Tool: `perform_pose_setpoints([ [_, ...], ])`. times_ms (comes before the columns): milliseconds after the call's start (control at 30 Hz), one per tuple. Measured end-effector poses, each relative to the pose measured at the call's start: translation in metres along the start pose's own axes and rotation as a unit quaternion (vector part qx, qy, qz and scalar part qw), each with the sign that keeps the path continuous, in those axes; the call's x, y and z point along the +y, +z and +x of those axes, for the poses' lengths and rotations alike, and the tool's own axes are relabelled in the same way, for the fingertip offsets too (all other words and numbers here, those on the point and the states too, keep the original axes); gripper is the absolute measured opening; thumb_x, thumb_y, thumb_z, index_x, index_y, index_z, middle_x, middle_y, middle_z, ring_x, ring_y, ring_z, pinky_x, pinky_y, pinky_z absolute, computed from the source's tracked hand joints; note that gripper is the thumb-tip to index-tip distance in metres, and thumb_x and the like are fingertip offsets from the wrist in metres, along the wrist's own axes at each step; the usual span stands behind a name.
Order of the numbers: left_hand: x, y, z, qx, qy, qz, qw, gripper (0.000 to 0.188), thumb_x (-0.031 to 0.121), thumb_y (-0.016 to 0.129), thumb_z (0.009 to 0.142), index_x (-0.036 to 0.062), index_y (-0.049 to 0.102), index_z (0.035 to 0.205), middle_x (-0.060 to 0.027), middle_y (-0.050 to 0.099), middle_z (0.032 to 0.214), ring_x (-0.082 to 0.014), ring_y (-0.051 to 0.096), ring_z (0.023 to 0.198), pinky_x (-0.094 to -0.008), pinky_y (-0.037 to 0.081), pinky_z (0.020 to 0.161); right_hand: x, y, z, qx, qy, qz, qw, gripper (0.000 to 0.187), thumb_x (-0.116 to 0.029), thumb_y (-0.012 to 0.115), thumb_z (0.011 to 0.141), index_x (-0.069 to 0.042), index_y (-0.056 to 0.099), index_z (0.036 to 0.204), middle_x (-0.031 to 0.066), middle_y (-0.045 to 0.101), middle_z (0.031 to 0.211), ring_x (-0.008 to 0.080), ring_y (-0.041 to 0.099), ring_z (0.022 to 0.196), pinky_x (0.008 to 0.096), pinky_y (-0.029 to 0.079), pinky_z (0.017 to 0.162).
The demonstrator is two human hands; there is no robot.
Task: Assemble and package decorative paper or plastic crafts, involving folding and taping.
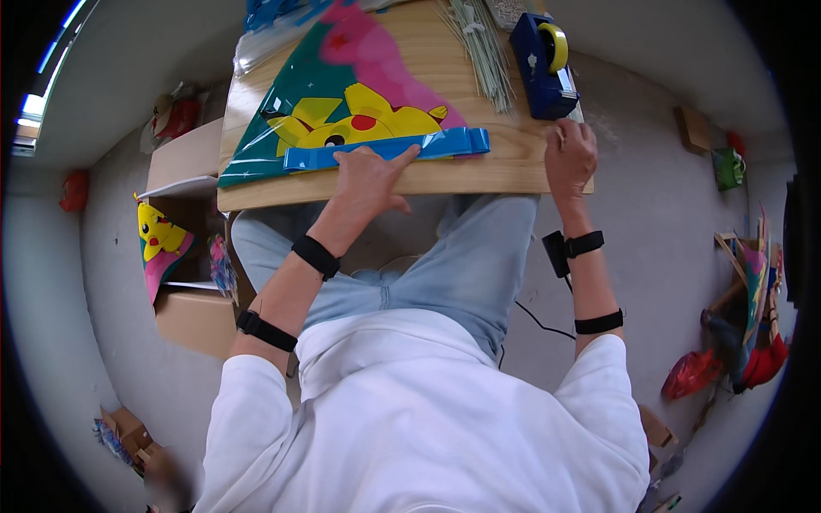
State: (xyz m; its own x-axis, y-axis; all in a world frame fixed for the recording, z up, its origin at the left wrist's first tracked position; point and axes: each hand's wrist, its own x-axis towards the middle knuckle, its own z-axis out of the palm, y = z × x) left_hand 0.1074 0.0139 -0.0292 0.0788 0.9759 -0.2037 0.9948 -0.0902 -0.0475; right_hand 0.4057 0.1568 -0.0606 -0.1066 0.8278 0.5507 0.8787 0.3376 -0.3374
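A triangular kite sheet (295, 81) of green and pink plastic, printed with a yellow cartoon figure, lies on the wooden table (505, 175). Across its near edge runs a folded shiny blue plastic strip (453, 142). My left hand (363, 181) rests on this strip with its fingers apart, fingertips touching the blue plastic. At the table's right edge, my right hand (571, 162) is closed in a pinch; whatever lies between the fingers is too small to make out. Just beyond it stands a dark blue tape dispenser (539, 73) with a yellow roll.
A bundle of thin pale sticks (486, 60) lies left of the dispenser. Blue strips (269, 13) lie at the far left. An opened cardboard box (192, 312) with a finished-looking kite (161, 235) stands left of the table. A person in red (764, 363) is at far right.
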Motion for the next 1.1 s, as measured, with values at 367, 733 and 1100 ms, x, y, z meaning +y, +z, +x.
perform_pose_setpoints([
  [367, 0.004, -0.005, 0.000, 0.004, -0.004, 0.041, 0.999, 0.104, 0.059, 0.087, 0.061, 0.0383, 0.041, 0.152, -0.0115, 0.069, 0.088, -0.0314, 0.067, 0.092, -0.0490, 0.050, 0.076, 0.073, 0.009, 0.035, -0.174, 0.263, -0.081, 0.946, 0.017, -0.021, 0.071, 0.076, -0.013, 0.079, 0.090, 0.0157, 0.075, 0.098, 0.0333, 0.072, 0.094, 0.0420, 0.057, 0.086],
  [733, 0.005, 0.000, -0.001, 0.003, -0.019, 0.030, 0.999, 0.109, 0.063, 0.087, 0.057, 0.0386, 0.040, 0.153, -0.0173, 0.070, 0.099, -0.0349, 0.068, 0.099, -0.0626, 0.051, 0.089, 0.103, -0.080, -0.054, -0.331, 0.333, 0.050, 0.882, 0.020, -0.021, 0.074, 0.076, -0.003, 0.076, 0.085, 0.0185, 0.073, 0.081, 0.0328, 0.072, 0.077, 0.0406, 0.054, 0.069],
  [1100, 0.005, -0.002, -0.004, 0.001, -0.024, 0.013, 1.000, 0.105, 0.056, 0.089, 0.057, 0.0399, 0.043, 0.151, -0.0158, 0.069, 0.095, -0.0352, 0.066, 0.096, -0.0563, 0.049, 0.084, 0.073, -0.047, -0.049, -0.145, 0.273, -0.027, 0.950, 0.020, -0.020, 0.076, 0.080, -0.004, 0.070, 0.089, 0.0144, 0.073, 0.081, 0.0326, 0.071, 0.079, 0.0394, 0.055, 0.071],
])
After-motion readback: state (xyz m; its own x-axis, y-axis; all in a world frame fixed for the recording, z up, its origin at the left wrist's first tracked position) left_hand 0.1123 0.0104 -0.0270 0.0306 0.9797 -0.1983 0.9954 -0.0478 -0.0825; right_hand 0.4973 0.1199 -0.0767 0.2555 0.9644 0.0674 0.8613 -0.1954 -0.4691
